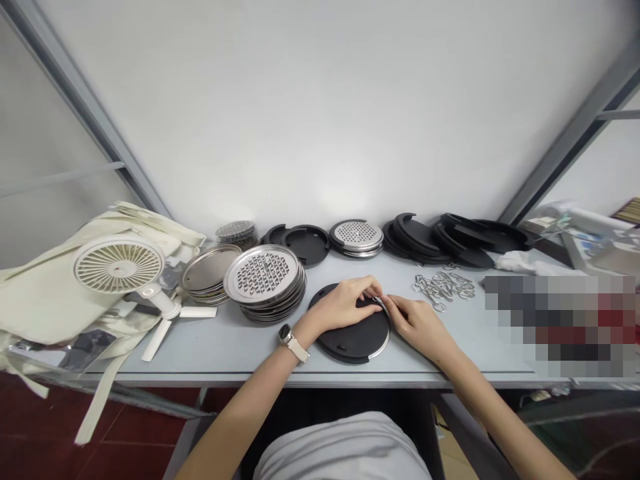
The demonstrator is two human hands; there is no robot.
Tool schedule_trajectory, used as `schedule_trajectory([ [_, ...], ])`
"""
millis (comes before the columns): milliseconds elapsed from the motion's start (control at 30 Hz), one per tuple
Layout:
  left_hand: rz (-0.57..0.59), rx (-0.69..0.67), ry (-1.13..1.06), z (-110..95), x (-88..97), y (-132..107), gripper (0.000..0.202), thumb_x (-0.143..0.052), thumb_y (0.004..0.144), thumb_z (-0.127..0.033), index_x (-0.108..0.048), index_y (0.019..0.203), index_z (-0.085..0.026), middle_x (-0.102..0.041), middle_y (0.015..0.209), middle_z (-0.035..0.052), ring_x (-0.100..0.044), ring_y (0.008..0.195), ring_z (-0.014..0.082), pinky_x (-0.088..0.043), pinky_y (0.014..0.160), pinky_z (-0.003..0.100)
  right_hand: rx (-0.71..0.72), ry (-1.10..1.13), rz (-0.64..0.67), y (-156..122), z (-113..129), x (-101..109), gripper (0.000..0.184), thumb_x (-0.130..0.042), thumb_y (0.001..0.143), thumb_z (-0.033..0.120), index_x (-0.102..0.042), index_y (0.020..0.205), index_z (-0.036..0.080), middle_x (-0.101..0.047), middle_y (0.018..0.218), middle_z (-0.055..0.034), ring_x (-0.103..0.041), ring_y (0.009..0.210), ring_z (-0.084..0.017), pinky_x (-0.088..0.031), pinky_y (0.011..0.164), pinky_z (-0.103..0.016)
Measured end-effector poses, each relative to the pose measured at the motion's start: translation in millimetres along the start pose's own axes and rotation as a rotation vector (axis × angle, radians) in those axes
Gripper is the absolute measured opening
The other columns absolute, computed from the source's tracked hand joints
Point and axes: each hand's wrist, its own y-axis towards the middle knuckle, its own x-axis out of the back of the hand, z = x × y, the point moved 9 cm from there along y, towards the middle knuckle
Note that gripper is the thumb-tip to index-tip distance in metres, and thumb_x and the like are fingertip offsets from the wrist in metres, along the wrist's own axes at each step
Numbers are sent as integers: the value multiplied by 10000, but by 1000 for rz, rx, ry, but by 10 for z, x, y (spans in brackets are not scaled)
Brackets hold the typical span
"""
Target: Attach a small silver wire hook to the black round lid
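Note:
A round black disc [353, 332] with a metal rim lies flat on the grey table [240, 347] in front of me. My left hand [345, 303] rests on the disc's top, fingers curled at its far edge. My right hand [413, 319] meets it there, fingertips pinched on a small metal clip [379, 301] at the disc's rim. Both hands touch at that spot. A watch sits on my left wrist.
A stack of perforated metal discs [265, 279] and plain metal lids [209, 272] stand left of the disc. Black discs [440, 237] and more metal discs [356, 237] line the wall. A pile of metal clips [444, 287] lies right. A white fan [120, 267] lies on a cloth bag.

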Motion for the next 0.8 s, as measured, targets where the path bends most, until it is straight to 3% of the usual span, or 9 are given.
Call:
schedule_trajectory([
  [433, 34, -1, -65, -10, -34, -7, 203, -590, 816, -161, -537, 1012, -178, -626, 960, 39, -613, 896, 151, -493, 827, 290, -16, 11, -64, -13, -8, 82, 448, -307, 962, 408, -579, 674, 199, -624, 552, -42, -532, 489, -167, -326, 534, -262],
  [800, 12, -32, 140, -43, -5, 3, 179, -598, 809, -183, -510, 964, -187, -563, 950, 35, -537, 937, 174, -436, 853, 299, -20, 47, 24, 9, -14, -8, 430, -288, 967, 408, -572, 710, 212, -642, 602, -32, -562, 541, -181, -338, 556, -261],
])
